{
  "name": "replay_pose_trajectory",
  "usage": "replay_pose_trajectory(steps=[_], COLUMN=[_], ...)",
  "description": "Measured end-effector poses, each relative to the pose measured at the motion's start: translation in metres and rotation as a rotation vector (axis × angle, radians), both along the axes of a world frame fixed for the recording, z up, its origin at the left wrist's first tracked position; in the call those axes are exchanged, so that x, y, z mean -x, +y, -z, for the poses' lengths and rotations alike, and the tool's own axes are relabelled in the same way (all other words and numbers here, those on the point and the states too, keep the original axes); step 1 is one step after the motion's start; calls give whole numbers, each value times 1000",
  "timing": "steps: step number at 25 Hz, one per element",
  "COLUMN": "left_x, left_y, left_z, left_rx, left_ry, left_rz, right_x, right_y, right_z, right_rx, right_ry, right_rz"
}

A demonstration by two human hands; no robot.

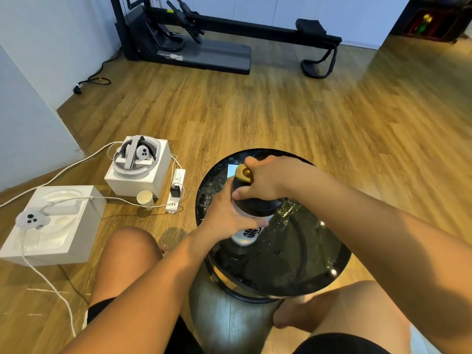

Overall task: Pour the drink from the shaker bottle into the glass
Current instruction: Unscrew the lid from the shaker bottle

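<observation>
The shaker bottle [245, 235] stands upright on the round black glass table [281, 267]; it has a white body with a dark logo, a black lid and a gold cap. My left hand [229, 215] is wrapped around the body just under the lid. My right hand [268, 178] grips the lid from above, its fingers on the rim beside the gold cap [244, 173]. A clear glass [287, 209] stands just right of the bottle, mostly hidden under my right forearm.
Two white boxes with headset gear [138, 164] [51, 223], a paper cup [145, 199], a power strip [176, 191] and white cables lie on the wooden floor to the left. A dark exercise machine [204, 47] stands at the far wall. My knees flank the table.
</observation>
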State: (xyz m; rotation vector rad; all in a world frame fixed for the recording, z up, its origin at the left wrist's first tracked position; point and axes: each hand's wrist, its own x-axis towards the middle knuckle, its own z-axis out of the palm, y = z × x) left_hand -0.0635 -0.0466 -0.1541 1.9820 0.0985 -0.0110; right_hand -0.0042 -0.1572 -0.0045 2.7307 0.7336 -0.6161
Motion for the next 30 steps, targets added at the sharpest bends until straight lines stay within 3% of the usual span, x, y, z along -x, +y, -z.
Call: replay_pose_trajectory(steps=[3, 6, 9, 12, 15, 18, 20, 24, 27, 30], left_x=[1, 2, 0, -1, 1, 2, 2, 1, 0, -1], left_y=[0, -1, -1, -2, -1, -2, -3, -2, -1, 1], left_z=[-2, -2, -1, 1, -1, -2, -3, -1, 1, 6], left_rx=[-33, -48, -23, -26, -41, -7, 6, -15, 0, -47], left_ry=[0, -16, -4, 4, -7, -22, 4, 11, 2, -21], left_rz=[12, 15, 8, 16, 8, 10, 13, 12, 12, 51], right_x=[3, 4, -1, 1, 3, 4, 0, -1, 7, 18], right_y=[-1, -5, -8, 2, 2, -8, -12, -5, -2, -6], right_z=[-4, -2, -6, -4, -4, -7, 0, 16, 24, 21], right_rx=[33, -26, -118, 40, -102, -341, -425, -41, -139, -196], right_ry=[165, 203, 5, -96, 87, 241, 156, -204, -176, -89], right_rz=[-175, -177, 12, 10, -208, -271, -225, -26, -46, -261])
